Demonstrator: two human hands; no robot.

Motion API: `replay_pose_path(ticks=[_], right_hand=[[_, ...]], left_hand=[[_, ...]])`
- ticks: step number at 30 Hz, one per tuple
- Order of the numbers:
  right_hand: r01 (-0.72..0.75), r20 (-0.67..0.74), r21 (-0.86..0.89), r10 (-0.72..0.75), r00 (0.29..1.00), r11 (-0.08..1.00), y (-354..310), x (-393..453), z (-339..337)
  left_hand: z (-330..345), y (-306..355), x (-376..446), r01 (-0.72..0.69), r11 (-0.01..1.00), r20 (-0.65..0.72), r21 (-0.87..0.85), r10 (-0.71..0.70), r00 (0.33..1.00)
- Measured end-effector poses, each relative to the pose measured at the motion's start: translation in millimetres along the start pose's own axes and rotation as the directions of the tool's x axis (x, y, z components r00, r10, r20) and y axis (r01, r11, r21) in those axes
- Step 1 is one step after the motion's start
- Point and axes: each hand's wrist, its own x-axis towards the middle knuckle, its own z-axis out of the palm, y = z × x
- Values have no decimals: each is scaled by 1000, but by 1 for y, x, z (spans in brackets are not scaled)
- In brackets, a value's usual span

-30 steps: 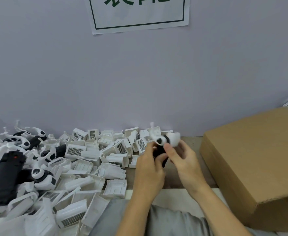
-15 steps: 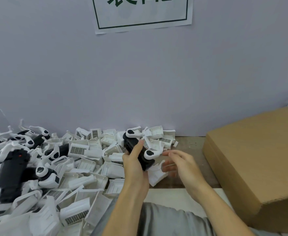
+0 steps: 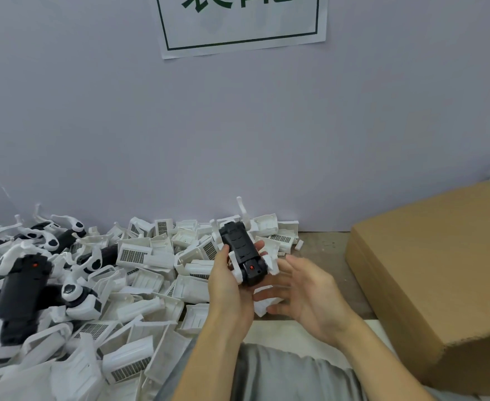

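Note:
My left hand [image 3: 228, 287] grips a black drone body [image 3: 242, 253] with white folded arms, held above the table with its underside and a small red switch facing me. My right hand [image 3: 304, 290] is just right of the body, palm turned toward it, fingers spread and relaxed. A small white plastic part [image 3: 262, 306] lies under the right hand's fingers; whether they touch it is unclear. A heap of white plastic covers with grilles [image 3: 134, 256] spreads over the left of the table.
Several assembled black-and-white drones [image 3: 21, 287] lie at the far left. A large brown cardboard box [image 3: 429, 273] stands at the right. A grey wall with a paper sign [image 3: 241, 21] is close behind. My grey-clothed lap [image 3: 281, 374] is below.
The left hand has turned the drone body over, so its underside with the red switch now faces me. The right hand has let go and opened beside it.

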Motion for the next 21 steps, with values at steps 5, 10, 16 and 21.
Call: replay_pose_path(ticks=[5, 10, 16, 21], right_hand=[[-1, 41, -132, 7, 999, 991, 1, -1, 6], [-8, -150, -164, -17, 989, 986, 7, 3, 15], [22, -107, -104, -33, 994, 994, 5, 1, 16], [42, -103, -146, -58, 993, 988, 7, 2, 15]], left_hand=[[0, -1, 1, 25, 998, -6, 66, -25, 1000], [9, -9, 0, -3, 976, -47, 219, 14, 999], [12, -10, 0, -3, 975, -71, 224, 19, 997], [11, -11, 0, 11, 987, -35, 163, -5, 999]])
